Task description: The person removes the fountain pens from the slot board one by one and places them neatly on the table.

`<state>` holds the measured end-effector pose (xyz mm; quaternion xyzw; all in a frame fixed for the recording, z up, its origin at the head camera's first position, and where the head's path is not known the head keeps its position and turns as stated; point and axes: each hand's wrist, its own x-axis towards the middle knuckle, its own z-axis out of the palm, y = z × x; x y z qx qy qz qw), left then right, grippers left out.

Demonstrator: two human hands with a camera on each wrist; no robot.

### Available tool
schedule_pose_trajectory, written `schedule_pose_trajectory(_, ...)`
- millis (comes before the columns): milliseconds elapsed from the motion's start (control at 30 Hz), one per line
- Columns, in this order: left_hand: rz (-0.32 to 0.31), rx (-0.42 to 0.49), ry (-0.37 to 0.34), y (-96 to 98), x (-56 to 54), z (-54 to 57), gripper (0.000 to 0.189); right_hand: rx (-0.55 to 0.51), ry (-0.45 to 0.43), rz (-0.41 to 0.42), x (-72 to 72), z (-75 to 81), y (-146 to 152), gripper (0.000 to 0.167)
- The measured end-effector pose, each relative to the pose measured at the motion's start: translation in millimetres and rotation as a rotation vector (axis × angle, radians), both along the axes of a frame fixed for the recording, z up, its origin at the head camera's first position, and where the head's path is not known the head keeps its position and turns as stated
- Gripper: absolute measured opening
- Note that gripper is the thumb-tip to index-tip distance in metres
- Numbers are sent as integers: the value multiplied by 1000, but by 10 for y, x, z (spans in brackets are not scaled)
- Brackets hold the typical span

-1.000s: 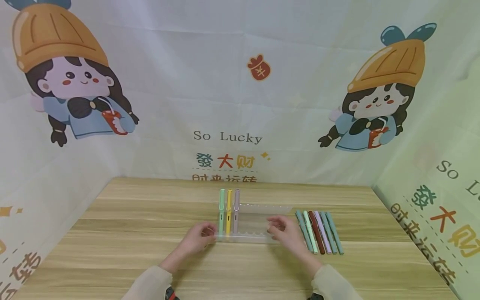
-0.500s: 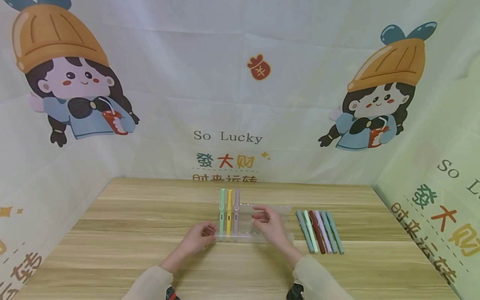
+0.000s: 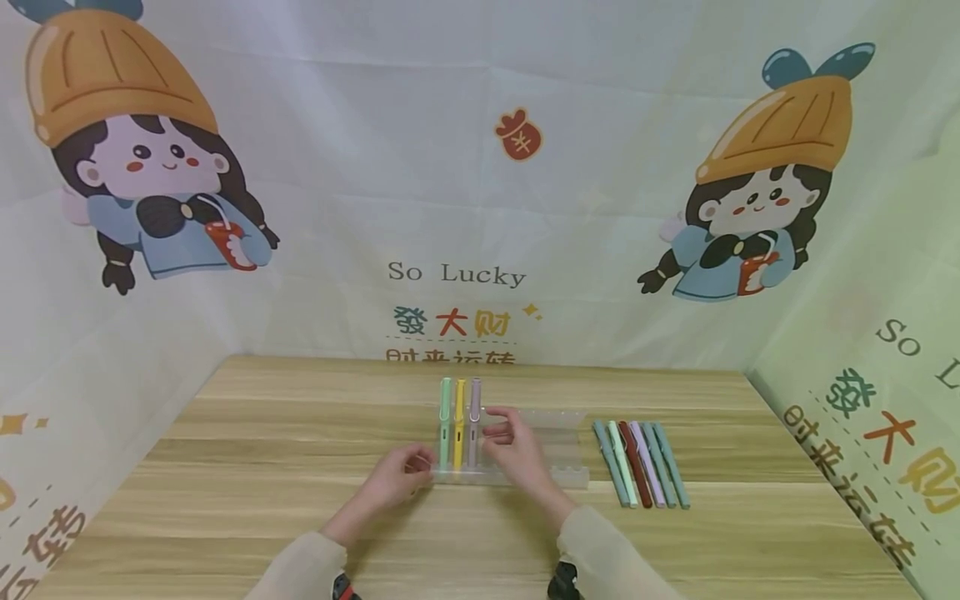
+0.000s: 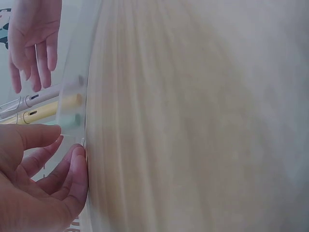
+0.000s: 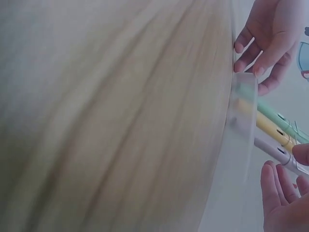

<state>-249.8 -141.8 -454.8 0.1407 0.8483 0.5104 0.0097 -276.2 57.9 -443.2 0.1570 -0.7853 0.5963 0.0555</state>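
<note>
Both forearms, in pale sleeves [image 3: 300, 567], reach forward over the wooden surface [image 3: 300, 433]. The left hand [image 3: 397, 477] is at the near left corner of one clear rack [image 3: 566, 452], its thumb and bent fingers pinching the end. The right hand [image 3: 517, 450] hangs over the rack's middle, just beside the mauve pen, its thumb and fingers parted with nothing between them; whether it touches that pen I cannot tell. Three pens lie side by side in the rack's left part: one green pen [image 3: 445, 429], one yellow pen [image 3: 459, 429] and one mauve pen [image 3: 474, 429]. Six more lie in a slanted row right of the rack: three teal pens [image 3: 611, 462], one mint pen [image 3: 622, 462], one dark red pen [image 3: 635, 462] and one lilac pen [image 3: 647, 462].
</note>
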Motion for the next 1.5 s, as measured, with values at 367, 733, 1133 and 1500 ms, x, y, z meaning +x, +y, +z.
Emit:
schedule_pose_trajectory(367, 1, -10, 15, -4, -4, -11, 13, 11, -14, -49, -26, -7, -150, 49)
schedule_pose_trajectory(733, 11, -28, 14, 8, -8, -1, 13, 24, -44, -98, -74, -48, -221, 54)
schedule_pose_trajectory(1133, 14, -13, 0, 10, -7, 1, 13, -26, -19, -101, -57, 16, -230, 50)
schedule_pose_trajectory(1500, 14, -8, 6, 7, -20, -23, 14, -98, 39, -96, 167, 429, -155, 45)
